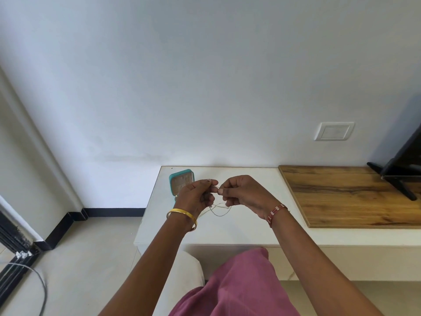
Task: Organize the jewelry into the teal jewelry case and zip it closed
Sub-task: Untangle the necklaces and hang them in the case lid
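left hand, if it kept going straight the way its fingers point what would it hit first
Probably the right hand. The left hand points its fingers rightward at it, both pinching the thin chain with almost no gap between them. Depth is hard to judge, but they look level.

Both forearms are bare, no sleeves. A plain gold bangle (181, 216) circles the wrist below the left hand (196, 197); a red-and-white beaded bracelet (276, 212) sits below the right hand (245, 193). Pink-mauve fabric (237, 286) drapes the lap.

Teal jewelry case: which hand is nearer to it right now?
Left. The left hand overlaps the teal jewelry case in this view, covering its near right part. The right hand is off to the case's right, both hands pinching the thin chain.
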Available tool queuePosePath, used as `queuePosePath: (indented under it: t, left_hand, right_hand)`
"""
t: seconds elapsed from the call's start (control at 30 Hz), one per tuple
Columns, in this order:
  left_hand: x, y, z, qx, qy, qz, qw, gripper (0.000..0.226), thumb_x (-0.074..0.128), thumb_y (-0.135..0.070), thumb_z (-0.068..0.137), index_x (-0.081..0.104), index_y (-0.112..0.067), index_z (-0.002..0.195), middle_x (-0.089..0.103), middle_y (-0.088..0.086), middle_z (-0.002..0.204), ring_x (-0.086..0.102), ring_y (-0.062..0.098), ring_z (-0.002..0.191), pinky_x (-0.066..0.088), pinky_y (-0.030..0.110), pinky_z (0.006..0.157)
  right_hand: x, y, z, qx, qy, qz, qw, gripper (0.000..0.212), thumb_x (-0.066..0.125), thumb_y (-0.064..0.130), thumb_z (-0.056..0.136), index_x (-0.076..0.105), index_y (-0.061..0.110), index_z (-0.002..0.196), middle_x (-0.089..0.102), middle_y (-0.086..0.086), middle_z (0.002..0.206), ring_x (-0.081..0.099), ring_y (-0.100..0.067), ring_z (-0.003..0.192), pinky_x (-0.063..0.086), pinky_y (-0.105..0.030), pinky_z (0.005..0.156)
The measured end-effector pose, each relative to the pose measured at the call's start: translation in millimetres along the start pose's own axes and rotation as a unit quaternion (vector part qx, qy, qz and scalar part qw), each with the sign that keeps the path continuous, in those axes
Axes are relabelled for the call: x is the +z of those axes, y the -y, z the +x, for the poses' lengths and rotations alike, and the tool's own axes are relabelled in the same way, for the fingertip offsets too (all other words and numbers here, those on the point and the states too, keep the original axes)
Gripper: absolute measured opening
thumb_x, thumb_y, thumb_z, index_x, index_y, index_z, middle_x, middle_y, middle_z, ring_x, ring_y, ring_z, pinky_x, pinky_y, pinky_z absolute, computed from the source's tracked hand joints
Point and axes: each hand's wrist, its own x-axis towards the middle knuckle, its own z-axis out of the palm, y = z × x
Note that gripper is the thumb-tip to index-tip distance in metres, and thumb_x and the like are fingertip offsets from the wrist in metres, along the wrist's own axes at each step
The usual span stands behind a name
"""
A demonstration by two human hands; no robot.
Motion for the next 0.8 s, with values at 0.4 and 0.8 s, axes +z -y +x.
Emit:
queuePosePath:
  t: [0.4,0.8]
  left_hand:
    - [-8.8,8.9,1.8,-0.033,-0.026,0.006,0.999,0.022,0.049,-0.005,0.09,0.066,-0.006,0.075,0.064,0.0,0.05,0.053,0.008,0.04,0.049,0.018,0.049]
    - [-13.9,15.2,5.2,-0.014,-0.055,0.226,0.972,0.019,0.053,-0.015,0.09,0.062,-0.011,0.074,0.062,0.002,0.069,0.056,0.013,0.062,0.049,0.02,0.061]
  right_hand:
    - [1.5,9.0,0.0,0.007,0.004,0.111,0.994,0.023,0.043,0.001,0.087,0.052,0.008,0.066,0.059,-0.016,0.068,0.057,-0.022,0.061,0.047,-0.032,0.071]
    - [11.6,10.1,6.4,0.001,0.006,0.065,0.998,0.02,0.052,-0.001,0.085,0.059,0.007,0.067,0.044,0.002,0.039,0.039,-0.012,0.039,0.05,-0.029,0.062]
